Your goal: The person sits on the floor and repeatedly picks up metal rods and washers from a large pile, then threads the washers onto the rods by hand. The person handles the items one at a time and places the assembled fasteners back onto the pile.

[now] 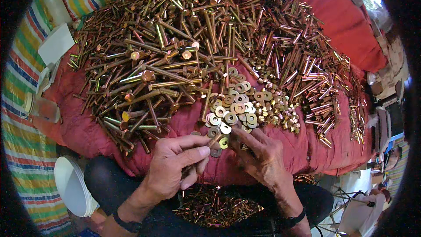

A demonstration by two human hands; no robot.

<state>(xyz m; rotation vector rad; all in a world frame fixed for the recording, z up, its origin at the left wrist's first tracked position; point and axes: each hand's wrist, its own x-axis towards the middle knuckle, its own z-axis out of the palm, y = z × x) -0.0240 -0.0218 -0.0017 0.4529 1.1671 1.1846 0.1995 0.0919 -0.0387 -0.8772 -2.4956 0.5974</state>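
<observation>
My left hand [173,164] pinches a brass-coloured bolt [214,140] between thumb and forefinger, near a few washers at the cloth's near edge. My right hand [261,156] reaches its fingertips to a washer [224,142] by the bolt's end. Just beyond lies a heap of flat washers [230,109] with a cluster of small nuts [276,109] to its right. A big pile of long bolts [153,61] fills the left of the red cloth [83,131].
A second pile of thinner bolts [298,48] spreads across the right. More bolts lie in a heap [215,206] between my knees. A white bucket [72,186] stands at lower left. A striped mat [22,145] lies under everything; a clear plastic container [41,107] rests at left.
</observation>
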